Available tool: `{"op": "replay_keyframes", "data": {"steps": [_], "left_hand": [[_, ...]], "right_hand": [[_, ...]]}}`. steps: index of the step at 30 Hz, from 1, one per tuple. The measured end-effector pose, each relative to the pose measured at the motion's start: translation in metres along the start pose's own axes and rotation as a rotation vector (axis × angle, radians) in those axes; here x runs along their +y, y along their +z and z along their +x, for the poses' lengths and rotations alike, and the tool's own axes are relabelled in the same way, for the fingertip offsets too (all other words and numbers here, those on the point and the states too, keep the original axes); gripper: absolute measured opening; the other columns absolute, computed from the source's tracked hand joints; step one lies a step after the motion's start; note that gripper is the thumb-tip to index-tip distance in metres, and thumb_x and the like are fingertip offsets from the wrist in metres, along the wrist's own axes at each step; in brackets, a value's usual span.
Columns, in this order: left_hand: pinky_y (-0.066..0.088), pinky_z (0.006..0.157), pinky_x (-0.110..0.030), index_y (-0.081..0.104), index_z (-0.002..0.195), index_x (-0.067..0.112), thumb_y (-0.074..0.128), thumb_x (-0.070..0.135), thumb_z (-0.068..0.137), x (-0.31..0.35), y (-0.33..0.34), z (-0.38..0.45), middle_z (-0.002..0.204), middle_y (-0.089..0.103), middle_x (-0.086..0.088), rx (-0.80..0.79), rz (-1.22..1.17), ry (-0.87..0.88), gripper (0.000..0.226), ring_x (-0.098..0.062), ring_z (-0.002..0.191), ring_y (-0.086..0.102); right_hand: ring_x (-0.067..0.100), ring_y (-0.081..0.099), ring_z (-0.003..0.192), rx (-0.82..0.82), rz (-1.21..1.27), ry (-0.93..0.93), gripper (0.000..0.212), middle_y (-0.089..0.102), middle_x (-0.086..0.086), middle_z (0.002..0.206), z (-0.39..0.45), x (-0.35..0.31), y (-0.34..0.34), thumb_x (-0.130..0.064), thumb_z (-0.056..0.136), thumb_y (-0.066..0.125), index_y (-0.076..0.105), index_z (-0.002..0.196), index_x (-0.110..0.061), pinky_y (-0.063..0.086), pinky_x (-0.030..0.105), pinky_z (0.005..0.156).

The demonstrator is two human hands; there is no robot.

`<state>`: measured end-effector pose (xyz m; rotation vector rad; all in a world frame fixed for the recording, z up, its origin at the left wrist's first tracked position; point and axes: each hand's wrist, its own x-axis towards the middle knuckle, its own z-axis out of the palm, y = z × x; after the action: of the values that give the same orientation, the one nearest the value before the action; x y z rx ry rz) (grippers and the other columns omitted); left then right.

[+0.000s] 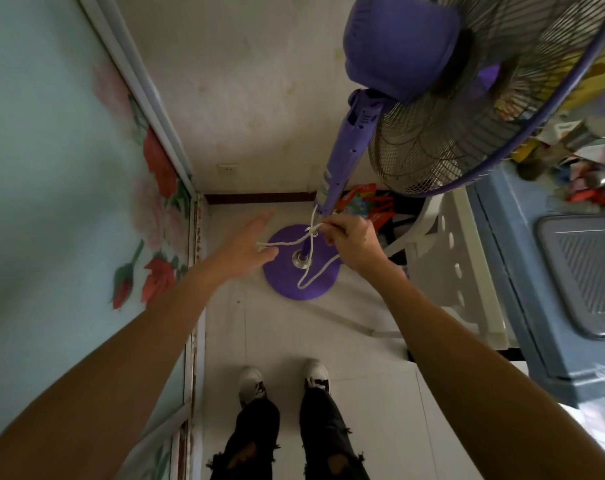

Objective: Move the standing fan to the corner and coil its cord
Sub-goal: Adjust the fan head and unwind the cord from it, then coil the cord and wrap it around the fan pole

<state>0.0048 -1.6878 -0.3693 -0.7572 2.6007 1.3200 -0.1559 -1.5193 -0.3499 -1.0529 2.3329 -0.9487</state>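
A purple standing fan [356,140] stands upright on its round purple base [283,282] in the room's far corner, its wire cage up at the top right. Its white cord [309,268] is looped around the lower pole and hangs in a loop over the base. My right hand [353,244] pinches the cord right beside the pole. My left hand [245,247] is stretched out to the left of the pole with straight fingers, and a strand of cord runs to its fingertips.
A floral sliding panel [69,202] lines the left side. A white plastic chair [457,271] and a blue cabinet [536,289] crowd the right. Red bags [367,202] lie behind the fan. A wall socket [227,167] sits low on the back wall. My feet stand on pale tiles.
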Motion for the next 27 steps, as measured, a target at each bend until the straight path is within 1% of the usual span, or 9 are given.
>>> {"op": "replay_keyframes", "data": {"steps": [2,5,9,12,15,18,22,24,27], "left_hand": [[0.031,0.109,-0.029,0.04,0.149,0.016,0.061,0.025,0.096,0.009,0.012,0.011,0.153,0.042,-0.01,-0.057,0.026,0.033,0.058,-0.024,0.138,0.04],[0.041,0.08,-0.025,0.065,0.115,0.017,0.048,0.024,0.103,0.004,0.026,0.026,0.112,0.07,-0.005,-0.113,0.045,0.051,0.022,-0.016,0.102,0.064],[0.042,0.069,-0.023,0.063,0.084,0.021,0.045,0.019,0.104,-0.026,0.046,0.048,0.077,0.068,0.006,-0.117,-0.067,-0.049,0.027,0.0,0.07,0.064],[0.044,0.067,-0.028,0.063,0.087,0.004,0.042,0.027,0.105,-0.047,0.073,0.071,0.073,0.065,-0.004,-0.069,-0.172,-0.087,0.036,-0.016,0.068,0.06],[0.043,0.066,-0.029,0.06,0.093,0.001,0.046,0.033,0.103,-0.069,0.11,0.099,0.072,0.055,-0.006,-0.075,-0.376,-0.127,0.036,-0.015,0.064,0.051],[0.043,0.058,-0.033,0.059,0.102,0.008,0.058,0.034,0.098,-0.093,0.146,0.125,0.074,0.053,-0.007,-0.18,-0.438,-0.092,0.026,-0.02,0.062,0.048],[0.056,0.07,-0.036,0.059,0.121,0.009,0.082,0.033,0.079,-0.145,0.201,0.174,0.104,0.072,-0.017,-0.24,-0.322,0.028,0.053,-0.031,0.089,0.067],[0.057,0.072,-0.025,0.059,0.117,0.015,0.088,0.024,0.072,-0.169,0.217,0.192,0.103,0.075,-0.014,-0.176,-0.35,0.07,0.054,-0.023,0.094,0.071],[0.051,0.067,-0.015,0.056,0.113,0.028,0.091,0.02,0.067,-0.209,0.232,0.22,0.091,0.078,0.001,-0.061,-0.365,0.118,0.058,-0.004,0.078,0.071]], "right_hand": [[-0.001,0.055,0.059,0.002,-0.005,-0.025,0.016,0.064,0.0,0.068,0.007,0.001,-0.001,-0.014,0.094,0.063,0.075,0.089,-0.005,0.04,0.005,0.059],[-0.007,0.055,0.058,0.057,-0.021,-0.068,0.013,0.061,-0.004,0.066,0.02,0.01,-0.003,-0.013,0.091,0.067,0.077,0.087,-0.007,0.036,0.004,0.058],[0.003,0.053,0.062,0.114,-0.08,-0.111,0.012,0.067,0.003,0.075,0.041,0.044,0.015,-0.015,0.088,0.071,0.079,0.091,-0.008,0.041,0.011,0.061],[0.018,0.063,0.071,0.138,-0.077,-0.119,0.012,0.072,0.01,0.082,0.063,0.078,0.04,-0.014,0.089,0.069,0.08,0.091,-0.009,0.049,0.026,0.067],[0.018,0.062,0.07,0.143,-0.084,-0.111,0.018,0.072,0.008,0.079,0.084,0.124,0.074,-0.022,0.092,0.065,0.079,0.093,-0.01,0.047,0.033,0.068],[0.008,0.06,0.067,0.124,-0.079,-0.118,0.02,0.069,-0.003,0.075,0.097,0.167,0.104,-0.027,0.093,0.063,0.08,0.094,-0.016,0.047,0.029,0.067],[-0.001,0.06,0.065,0.175,-0.003,-0.157,0.015,0.071,-0.01,0.079,0.118,0.235,0.165,-0.026,0.091,0.068,0.08,0.094,-0.018,0.043,0.006,0.063],[0.001,0.063,0.067,0.228,0.07,-0.179,0.013,0.066,-0.018,0.072,0.129,0.252,0.184,-0.029,0.089,0.068,0.079,0.091,-0.022,0.043,0.006,0.063],[-0.003,0.063,0.068,0.304,0.19,-0.26,0.009,0.066,-0.024,0.065,0.147,0.273,0.209,-0.032,0.085,0.073,0.078,0.083,-0.024,0.043,0.007,0.063]]}}
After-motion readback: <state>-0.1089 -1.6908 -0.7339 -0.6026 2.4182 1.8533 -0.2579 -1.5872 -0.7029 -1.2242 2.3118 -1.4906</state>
